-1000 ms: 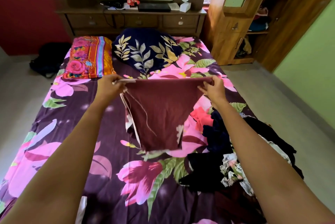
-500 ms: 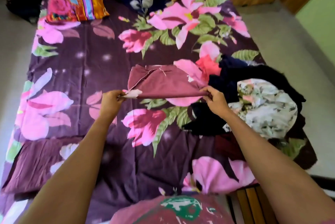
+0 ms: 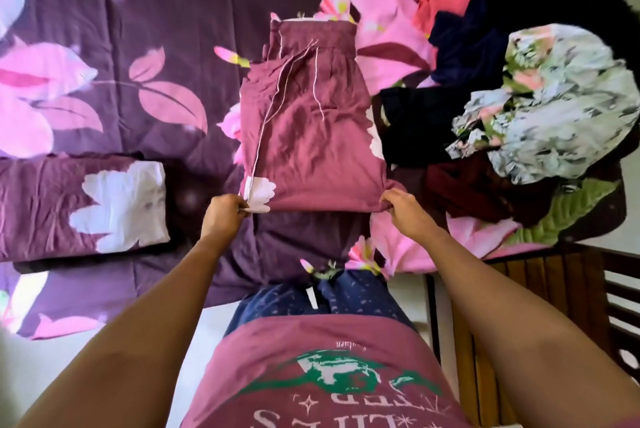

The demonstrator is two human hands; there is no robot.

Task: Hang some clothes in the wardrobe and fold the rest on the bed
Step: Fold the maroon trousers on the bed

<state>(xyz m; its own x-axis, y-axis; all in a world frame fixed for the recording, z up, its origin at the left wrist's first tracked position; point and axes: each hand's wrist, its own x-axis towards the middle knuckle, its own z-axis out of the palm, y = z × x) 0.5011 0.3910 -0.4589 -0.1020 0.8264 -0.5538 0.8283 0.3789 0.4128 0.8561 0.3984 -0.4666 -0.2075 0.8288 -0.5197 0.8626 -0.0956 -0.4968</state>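
A maroon garment with a thin drawstring lies flat on the purple floral bedsheet, stretching away from me. My left hand pinches its near left corner by a white patch. My right hand pinches its near right corner. Both corners sit at the garment's near edge on the bed.
A pile of unfolded clothes, dark blue, black, maroon and a grey floral piece, lies right of the garment. A folded maroon-and-white cloth rests at left. A wooden bed frame shows at lower right.
The garment went from hanging in the air to lying flat on the bed, pulled toward me. My view tilted down from the headboard to the bed's near end.
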